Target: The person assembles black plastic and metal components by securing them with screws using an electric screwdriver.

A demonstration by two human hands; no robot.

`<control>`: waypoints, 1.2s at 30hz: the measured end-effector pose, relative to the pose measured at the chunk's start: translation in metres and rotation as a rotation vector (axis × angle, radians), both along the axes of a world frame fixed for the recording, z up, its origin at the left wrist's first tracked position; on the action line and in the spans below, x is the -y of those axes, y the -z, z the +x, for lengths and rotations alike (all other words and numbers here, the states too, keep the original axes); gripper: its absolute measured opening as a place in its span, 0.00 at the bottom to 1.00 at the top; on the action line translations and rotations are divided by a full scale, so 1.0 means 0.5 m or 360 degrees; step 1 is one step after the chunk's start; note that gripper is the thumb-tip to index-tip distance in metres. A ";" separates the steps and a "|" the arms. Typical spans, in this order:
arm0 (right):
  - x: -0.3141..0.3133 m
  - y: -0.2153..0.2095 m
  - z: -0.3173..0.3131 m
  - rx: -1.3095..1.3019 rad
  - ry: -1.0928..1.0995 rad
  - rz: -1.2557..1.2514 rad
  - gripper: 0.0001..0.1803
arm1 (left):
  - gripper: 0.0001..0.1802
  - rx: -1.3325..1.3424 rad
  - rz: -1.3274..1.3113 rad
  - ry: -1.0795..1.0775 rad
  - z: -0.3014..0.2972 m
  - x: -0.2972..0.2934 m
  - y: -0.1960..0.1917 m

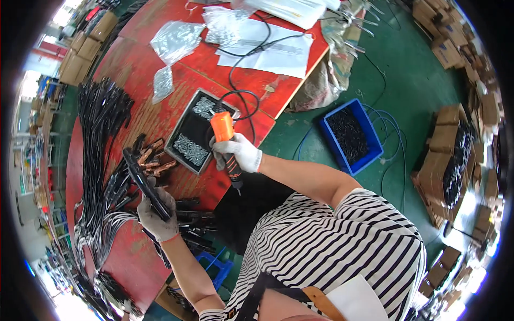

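Note:
My left hand (159, 213), in a light work glove, is closed around a long, black, handle-like part (143, 181). The part is held tilted over the red table (120, 254). In my gloved right hand (240, 152) is a corded electric screwdriver (223, 127) with an orange end and a black body. Its bit points down toward me, apart from the black part. Just beyond the right hand lies a shallow tray (196, 128) with two heaps of small silver screws. Copper-coloured clamp pieces (151, 160) lie among black parts beside the left hand.
A thick bundle of black cables (101, 112) runs along the table's left side. Plastic bags (174, 43) and paper sheets (284, 51) lie at the far side. On the green floor stand a blue bin (368, 162) of black pieces and cardboard boxes (436, 160). A power cord (232, 75) crosses the tabletop.

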State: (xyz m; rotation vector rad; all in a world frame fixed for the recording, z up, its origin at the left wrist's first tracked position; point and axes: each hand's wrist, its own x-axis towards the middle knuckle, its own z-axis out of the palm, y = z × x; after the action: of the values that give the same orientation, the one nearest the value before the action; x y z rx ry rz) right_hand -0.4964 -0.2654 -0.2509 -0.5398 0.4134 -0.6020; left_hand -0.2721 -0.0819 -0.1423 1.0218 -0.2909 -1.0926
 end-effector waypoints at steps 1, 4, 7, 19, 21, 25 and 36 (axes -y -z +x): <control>0.000 -0.002 -0.003 0.0011 0.0008 -0.0011 0.12 | 0.33 -0.0009 0.0006 0.0036 -0.013 0.008 -0.003; 0.004 -0.003 -0.006 0.0018 0.0017 -0.0027 0.12 | 0.31 0.0178 0.0134 -0.0142 -0.046 0.022 -0.014; 0.002 0.002 -0.003 0.0017 0.0008 -0.0012 0.12 | 0.28 0.0394 0.0378 -0.0170 -0.058 0.029 -0.013; 0.009 0.008 -0.004 -0.0039 0.0018 0.0009 0.13 | 0.19 0.1348 0.0363 0.0308 -0.261 0.142 -0.069; 0.006 0.004 -0.003 -0.0233 0.0101 -0.0008 0.13 | 0.21 0.1700 0.0142 0.0813 -0.362 0.171 -0.069; -0.008 -0.009 0.002 -0.0115 0.0039 -0.0033 0.13 | 0.35 0.1332 0.0004 0.1301 -0.472 0.170 -0.085; 0.013 0.009 -0.011 -0.0067 0.0014 0.0019 0.12 | 0.22 0.1228 0.0621 0.0123 -0.199 0.069 -0.072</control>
State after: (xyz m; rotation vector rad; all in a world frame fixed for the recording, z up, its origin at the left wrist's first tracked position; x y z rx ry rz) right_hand -0.5020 -0.2718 -0.2556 -0.5400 0.4589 -0.5974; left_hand -0.3718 -0.1166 -0.1064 1.7811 -0.7583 -0.7929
